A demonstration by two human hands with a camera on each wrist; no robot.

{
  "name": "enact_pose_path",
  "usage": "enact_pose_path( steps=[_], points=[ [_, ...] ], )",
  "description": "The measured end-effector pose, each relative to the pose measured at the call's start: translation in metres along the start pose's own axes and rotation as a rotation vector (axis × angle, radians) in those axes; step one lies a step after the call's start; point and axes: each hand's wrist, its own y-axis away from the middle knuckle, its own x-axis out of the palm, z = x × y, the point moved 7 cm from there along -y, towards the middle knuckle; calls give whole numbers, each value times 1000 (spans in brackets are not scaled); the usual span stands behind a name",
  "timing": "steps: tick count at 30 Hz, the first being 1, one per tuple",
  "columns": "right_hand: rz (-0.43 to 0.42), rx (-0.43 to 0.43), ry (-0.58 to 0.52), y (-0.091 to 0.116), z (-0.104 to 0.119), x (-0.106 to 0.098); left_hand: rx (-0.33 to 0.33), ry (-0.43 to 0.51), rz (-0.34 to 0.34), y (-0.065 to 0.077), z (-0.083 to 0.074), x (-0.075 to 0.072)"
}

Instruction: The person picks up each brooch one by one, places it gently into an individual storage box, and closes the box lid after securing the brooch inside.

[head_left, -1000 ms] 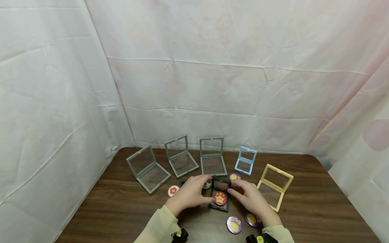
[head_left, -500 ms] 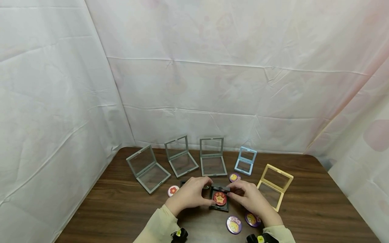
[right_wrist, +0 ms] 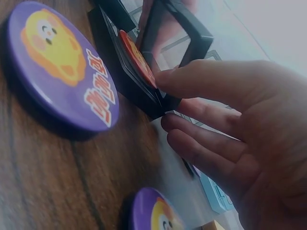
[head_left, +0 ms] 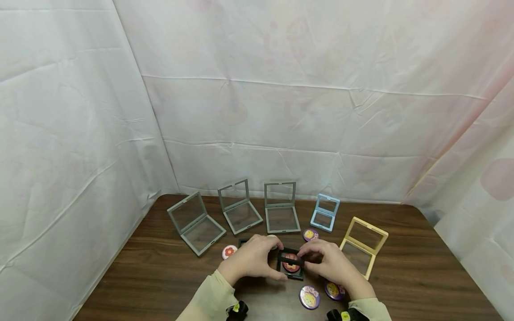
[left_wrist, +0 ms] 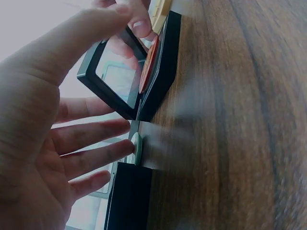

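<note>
A small black hinged display frame (head_left: 296, 277) with clear film windows lies on the table, its lid (left_wrist: 88, 72) tilted partway over the base. Inside sits a round red button badge (head_left: 291, 269) with a yellow design, partly covered by the lid. My right hand (head_left: 331, 264) pinches the frame's right side between thumb and forefinger, the thumb near the badge in the right wrist view. At the left side, my left hand (head_left: 254, 257) has its fingers extended around the frame, whose left corners are nearest. A pale green badge (left_wrist: 138, 148) shows beside the left fingertips.
Three grey-green open frames (head_left: 282, 231) stand along the back, with a blue one (head_left: 323, 228) and a yellow one (head_left: 375, 250) to the right. Purple badges (head_left: 309, 297) lie at front and behind. A flower badge (head_left: 229, 252) and another black frame (left_wrist: 129, 196) are left.
The frame's lid has swung from upright toward the base and now partly covers the red badge. My right fingers have moved slightly forward with it; my left thumb has shifted slightly down and right.
</note>
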Motion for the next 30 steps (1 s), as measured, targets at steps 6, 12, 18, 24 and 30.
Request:
enact_pose_path(
  steps=[6, 12, 18, 24, 30],
  points=[
    [17, 6, 9, 2, 1, 0, -20, 3, 24, 0, 0, 2],
    [39, 19, 17, 3, 2, 1, -27, -14, 33, -1, 0, 3],
    [86, 66, -15, 5, 1, 3, -30, -35, 37, -2, -1, 3],
    [90, 135, 2, 5, -1, 3, -46, -61, 34, -3, 0, 4],
    [70, 179, 151, 3, -4, 4, -69, -88, 28, -4, -1, 7]
  ],
)
